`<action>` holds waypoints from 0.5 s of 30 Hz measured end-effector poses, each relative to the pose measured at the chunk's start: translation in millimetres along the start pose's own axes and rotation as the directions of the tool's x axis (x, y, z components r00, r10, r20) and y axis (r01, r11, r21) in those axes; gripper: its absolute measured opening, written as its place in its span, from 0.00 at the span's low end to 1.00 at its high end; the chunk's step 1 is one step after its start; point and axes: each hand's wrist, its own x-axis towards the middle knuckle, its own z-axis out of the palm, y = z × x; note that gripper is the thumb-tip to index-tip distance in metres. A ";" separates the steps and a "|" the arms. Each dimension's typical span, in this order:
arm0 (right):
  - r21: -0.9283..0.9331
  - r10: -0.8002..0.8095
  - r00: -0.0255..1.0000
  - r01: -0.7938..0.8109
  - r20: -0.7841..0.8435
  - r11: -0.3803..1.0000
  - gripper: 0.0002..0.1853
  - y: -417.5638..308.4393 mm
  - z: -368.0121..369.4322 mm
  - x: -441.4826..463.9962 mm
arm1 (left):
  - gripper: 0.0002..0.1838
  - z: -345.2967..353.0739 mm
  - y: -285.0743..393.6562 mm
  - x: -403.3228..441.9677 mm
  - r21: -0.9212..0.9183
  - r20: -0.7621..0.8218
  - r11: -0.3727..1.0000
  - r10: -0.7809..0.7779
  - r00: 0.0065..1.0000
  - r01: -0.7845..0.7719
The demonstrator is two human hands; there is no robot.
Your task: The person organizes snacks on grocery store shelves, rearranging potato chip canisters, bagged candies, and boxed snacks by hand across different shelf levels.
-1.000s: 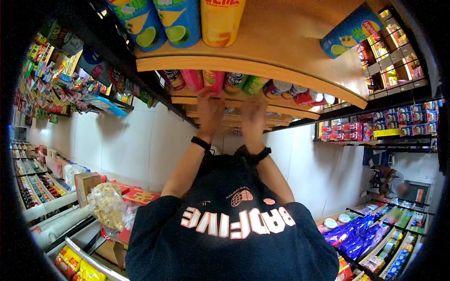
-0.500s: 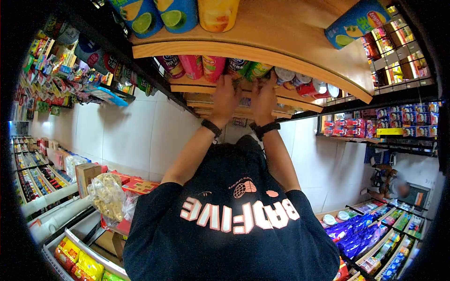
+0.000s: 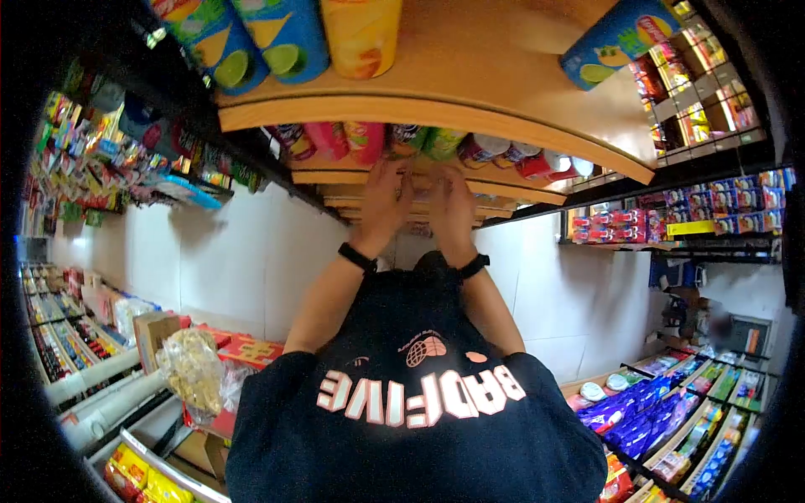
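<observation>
My left hand (image 3: 386, 199) is raised at the front edge of a lower wooden shelf (image 3: 331, 178), its fingers up and apart, slightly blurred. Close beside it, my right hand (image 3: 452, 201) has its fingers loosely spread at the same shelf. Nothing shows in either hand. Just beyond the fingertips stand a pink can (image 3: 364, 141), a dark can (image 3: 407, 139) and a green can (image 3: 444, 142). More cans, one of them red (image 3: 537, 164), lie or stand further right. Whether any fingertip touches a can cannot be made out.
Above, an upper shelf (image 3: 470, 117) holds blue chip tubes (image 3: 289, 42), a yellow tube (image 3: 362, 38) and a tilted blue tube (image 3: 619, 44). A bag (image 3: 191, 369) is by boxes at left. Purple packs (image 3: 641, 415) are at lower right; a blurred person (image 3: 719, 329) is behind.
Both hands first moved closer to the cans with fingers bent, then drew slightly back and left. The view has shifted, so the shelves and tubes appear further left.
</observation>
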 end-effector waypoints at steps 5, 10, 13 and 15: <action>0.288 -0.308 0.949 0.314 -0.065 0.905 0.07 -50.5 -78.0 22.9 | 0.10 -37.1 48.2 9.4 -0.194 0.014 0.980 0.039 0.999 -0.036; 0.307 -0.231 0.938 0.306 -0.257 0.901 0.11 -80.8 -131.3 64.3 | 0.24 -85.9 77.5 39.5 -0.112 -0.632 0.912 0.242 0.736 -0.395; 0.508 -0.220 0.960 0.278 -0.171 0.815 0.09 -92.9 -135.8 83.4 | 0.28 -116.2 100.8 75.6 -0.037 -0.785 0.920 0.215 0.581 -0.390; 0.460 -0.250 0.964 0.182 0.092 0.869 0.08 -106.5 -133.7 98.2 | 0.32 -129.6 104.0 87.6 -0.038 -0.753 0.959 0.156 0.639 -0.279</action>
